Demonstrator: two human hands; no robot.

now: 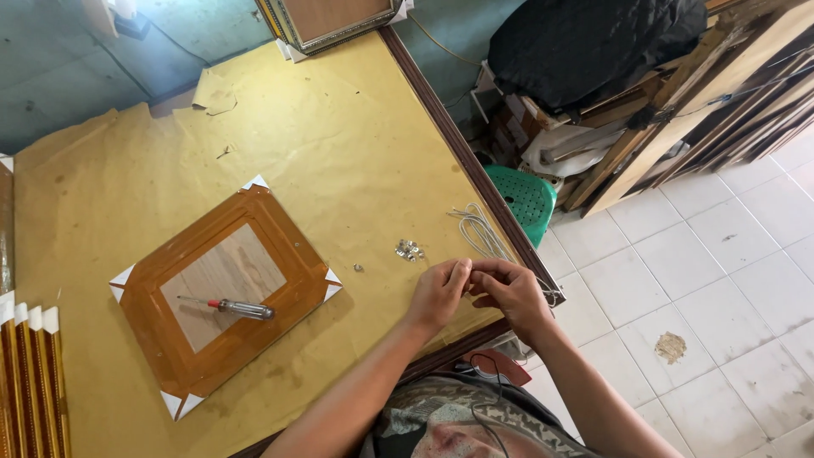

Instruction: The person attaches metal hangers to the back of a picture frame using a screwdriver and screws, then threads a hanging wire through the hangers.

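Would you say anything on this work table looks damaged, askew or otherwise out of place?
The yellow paper cover is torn at its far edge, a ragged scrap curling up. The picture frame lies askew, a screwdriver resting on its back. White cord trails over the table edge.

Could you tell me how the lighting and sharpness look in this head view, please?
Head view: soft, even daylight; faint shadows under the picture frame and the left hand; right hand sharp; no glare on the screwdriver; wide-lens bend at the table edge.
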